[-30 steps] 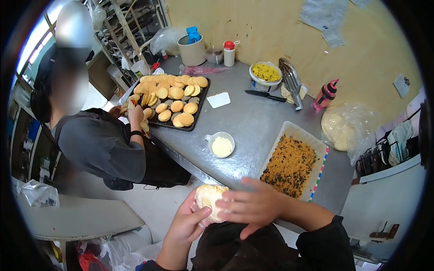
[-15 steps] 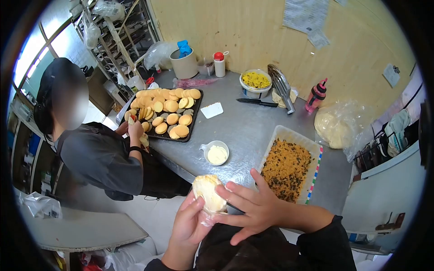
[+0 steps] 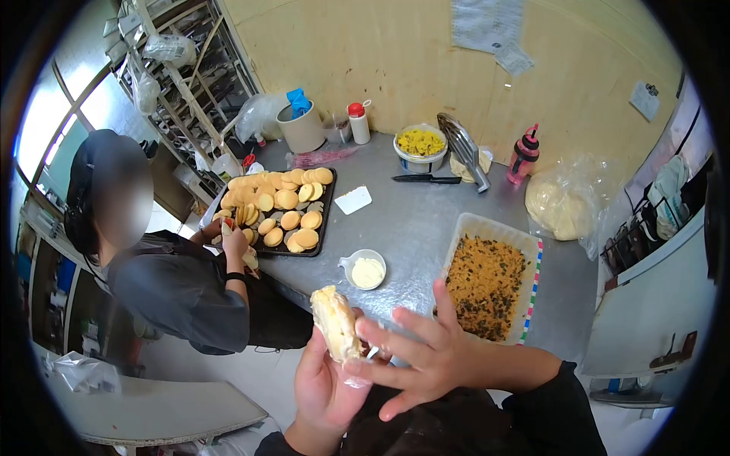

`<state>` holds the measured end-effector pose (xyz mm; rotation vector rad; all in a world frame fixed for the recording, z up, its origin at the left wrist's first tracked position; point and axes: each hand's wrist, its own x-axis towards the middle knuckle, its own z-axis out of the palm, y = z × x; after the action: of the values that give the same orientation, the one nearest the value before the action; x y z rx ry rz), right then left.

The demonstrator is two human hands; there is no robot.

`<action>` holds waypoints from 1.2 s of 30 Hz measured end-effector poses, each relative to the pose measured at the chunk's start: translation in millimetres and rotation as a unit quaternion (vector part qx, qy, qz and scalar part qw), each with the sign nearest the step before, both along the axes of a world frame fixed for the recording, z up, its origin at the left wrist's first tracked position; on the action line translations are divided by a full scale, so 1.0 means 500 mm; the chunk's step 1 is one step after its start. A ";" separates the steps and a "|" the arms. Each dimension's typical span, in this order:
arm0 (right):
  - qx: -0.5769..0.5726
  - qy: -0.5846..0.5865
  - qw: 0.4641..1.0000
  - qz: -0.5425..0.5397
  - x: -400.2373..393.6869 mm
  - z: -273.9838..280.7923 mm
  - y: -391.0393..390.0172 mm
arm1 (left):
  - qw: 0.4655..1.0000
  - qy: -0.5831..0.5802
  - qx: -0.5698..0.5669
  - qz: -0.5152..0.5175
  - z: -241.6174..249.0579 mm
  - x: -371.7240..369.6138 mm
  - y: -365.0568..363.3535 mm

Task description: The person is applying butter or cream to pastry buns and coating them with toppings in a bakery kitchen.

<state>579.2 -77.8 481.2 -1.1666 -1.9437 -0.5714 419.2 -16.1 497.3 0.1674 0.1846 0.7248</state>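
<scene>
My left hand [image 3: 327, 387] grips a small round cake [image 3: 337, 325] coated with pale cream, its edge now turned toward me. My right hand [image 3: 426, 351] has its fingers spread, the fingertips at the right side of the cake; cream shows on them. Something shiny and translucent lies under the cake against my left palm. Just beyond the hands stands a small white bowl [image 3: 344, 263] of pale cream [image 3: 368, 273]. To the right is a white plastic bin [image 3: 470, 223] of orange-brown crumbly topping [image 3: 487, 283] with dark flecks.
At left, a co-worker [image 3: 182, 281] holds a piping bag beside a black tray [image 3: 325, 220] of round cakes [image 3: 289, 199]. Toward the wall are a white scraper [image 3: 353, 200], a knife [image 3: 426, 179], tongs [image 3: 465, 152], a tub [image 3: 420, 162] of yellow filling and bagged dough [image 3: 559, 207].
The cake in my left hand has turned from its face showing to its edge showing. My right hand stays beside it, fingers spread. The whole view has shifted slightly.
</scene>
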 end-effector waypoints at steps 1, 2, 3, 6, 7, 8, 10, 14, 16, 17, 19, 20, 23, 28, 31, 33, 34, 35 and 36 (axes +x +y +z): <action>0.017 0.003 1.000 0.001 -0.002 -0.001 -0.002 | 0.999 -0.044 -0.031 -0.006 0.001 0.000 0.003; 0.032 0.007 0.999 0.004 -0.001 -0.004 -0.006 | 0.994 -0.087 -0.063 -0.010 0.001 0.000 0.006; 0.047 0.011 0.999 0.007 -0.002 -0.002 -0.008 | 0.987 -0.130 -0.096 -0.015 0.003 0.000 0.008; -0.004 0.056 0.998 0.000 0.008 0.029 0.005 | 0.997 -0.078 -0.020 -0.009 0.008 0.002 -0.003; -0.008 0.064 0.997 0.032 0.007 0.028 0.009 | 0.996 -0.082 -0.011 -0.015 0.011 0.004 -0.004; -0.011 0.072 0.995 0.064 0.005 0.024 0.015 | 0.997 -0.072 -0.006 -0.020 0.010 0.001 -0.003; -0.017 0.093 0.985 0.143 0.005 0.021 0.019 | 0.998 -0.055 0.006 -0.029 0.003 -0.006 0.003; -0.086 0.190 0.940 0.269 0.017 0.055 0.025 | 0.991 -0.093 -0.096 -0.019 0.027 -0.004 -0.009; -0.109 0.209 0.928 0.290 0.018 0.067 0.047 | 0.995 -0.086 -0.022 -0.043 0.030 0.000 -0.010; -0.119 0.218 0.921 0.300 0.019 0.073 0.057 | 0.995 -0.083 0.017 -0.056 0.030 0.003 -0.010; -0.132 0.235 0.908 0.320 0.026 0.084 0.075 | 0.993 -0.090 -0.053 -0.059 0.028 0.004 -0.014; -0.140 0.244 0.901 0.331 0.030 0.089 0.083 | 0.992 -0.095 -0.062 -0.062 0.027 0.002 -0.015; -0.145 0.264 0.894 0.331 0.031 0.094 0.090 | 0.980 -0.155 -0.095 -0.080 0.021 0.006 -0.007; -0.093 0.234 0.938 0.240 0.042 0.035 0.121 | 0.982 -0.157 -0.072 -0.074 0.012 -0.005 0.007; -0.188 0.320 0.921 0.114 0.104 -0.092 0.211 | 0.998 -0.065 -0.025 -0.010 -0.026 -0.040 0.018; -0.289 0.307 0.907 -0.005 0.137 -0.245 0.276 | 0.998 0.036 0.014 0.041 -0.061 -0.066 0.030; -0.345 0.255 0.900 -0.076 0.140 -0.327 0.289 | 0.994 0.085 0.016 0.071 -0.074 -0.078 0.034; -0.405 0.194 0.888 -0.099 0.134 -0.382 0.293 | 0.986 0.134 0.017 0.101 -0.092 -0.093 0.039; -0.463 0.132 0.868 -0.121 0.125 -0.430 0.295 | 0.980 0.152 0.012 0.126 -0.124 -0.118 0.043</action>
<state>641.4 69.5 266.3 -1.9612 -1.8466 0.4810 360.2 5.2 435.3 0.2820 0.4962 0.9533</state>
